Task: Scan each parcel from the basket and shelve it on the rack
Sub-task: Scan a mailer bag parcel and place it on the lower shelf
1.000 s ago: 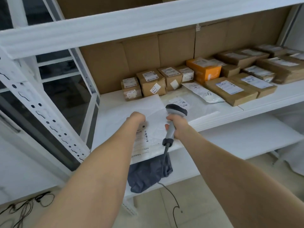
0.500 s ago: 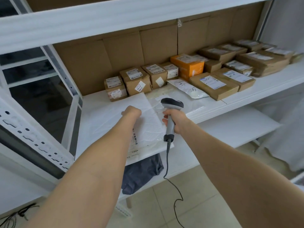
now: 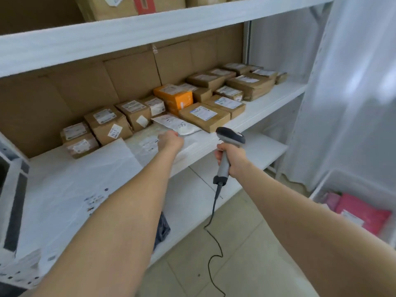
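Hands first: the left hand (image 3: 171,140) reaches to the centre of the frame, curled into a loose fist seen from behind, and rests on a flat parcel (image 3: 147,144) in pale wrapping that lies on the middle shelf of the rack (image 3: 267,105). Its fingers are tucked out of sight, so whether they pinch the wrapping or only press on it cannot be told. The right hand (image 3: 232,159), just right of centre, is wrapped tightly round the grey handle of the scanner (image 3: 230,136), thumb on the near side. The scanner's dark head points up and to the left, clear of the shelf edge. Its black cable (image 3: 212,232) hangs from the handle and trails over the tiled floor at bottom centre

Left of the flat parcel, a big white mailer (image 3: 85,174) lies on the same shelf, filling the left middle of the frame. Just beyond the left fist sits a small white pouch (image 3: 177,125). Behind it a row of brown boxes (image 3: 108,123) runs along the cardboard backing, with an orange box (image 3: 174,97) among them. A dark grey bag (image 3: 163,230) shows on the lower shelf, under the left forearm. At the lower right edge the white basket (image 3: 321,189) holds pink parcels (image 3: 362,213), and a white curtain (image 3: 353,82) hangs above it
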### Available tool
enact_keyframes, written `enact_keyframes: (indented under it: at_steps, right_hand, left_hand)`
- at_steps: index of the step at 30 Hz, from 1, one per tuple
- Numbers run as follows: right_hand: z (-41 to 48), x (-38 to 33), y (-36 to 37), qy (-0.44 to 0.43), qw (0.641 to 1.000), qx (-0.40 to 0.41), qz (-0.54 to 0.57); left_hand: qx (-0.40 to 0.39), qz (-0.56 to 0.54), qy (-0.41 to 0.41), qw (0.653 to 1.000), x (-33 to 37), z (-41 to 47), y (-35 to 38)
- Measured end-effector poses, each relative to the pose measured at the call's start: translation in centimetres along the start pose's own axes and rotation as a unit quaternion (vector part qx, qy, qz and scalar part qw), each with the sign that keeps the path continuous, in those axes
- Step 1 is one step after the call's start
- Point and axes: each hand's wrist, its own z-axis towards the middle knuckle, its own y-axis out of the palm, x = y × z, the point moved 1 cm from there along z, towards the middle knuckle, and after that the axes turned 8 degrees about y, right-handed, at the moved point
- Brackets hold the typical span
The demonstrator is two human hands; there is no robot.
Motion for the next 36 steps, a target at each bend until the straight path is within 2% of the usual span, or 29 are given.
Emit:
enact_keyframes:
  at_steps: [7,13,24,31,36]
  right_hand:
    - [-1.1,-4.6,-14.9,0.009,0.996,0.071,0.061]
    - [-2.0,-7.7,-27.5,-0.004,0.974,0.117,0.195]
    - [-0.6,-10.8,-43.0,-0.034,0.927,0.191,0.321]
    - [3.5,-13.0,-51.5,-0.045,0.898,0.25,0.36]
    - [8.0,-14.7,-56.8,-0.011,0.882,0.295,0.367]
  left_hand:
    - [-0.103,0.014,0.092,0.99,11.4,-5.3,12.8]
    - [-0.157,0.022,0.154,0.975,19.7,-10.4,22.8]
    - [-0.235,0.052,0.209,0.948,29.8,-16.5,37.1]
    - [-0.296,0.091,0.24,0.92,34.9,-15.7,47.0]
    - [-0.348,0.105,0.236,0.901,37.7,-13.9,55.1]
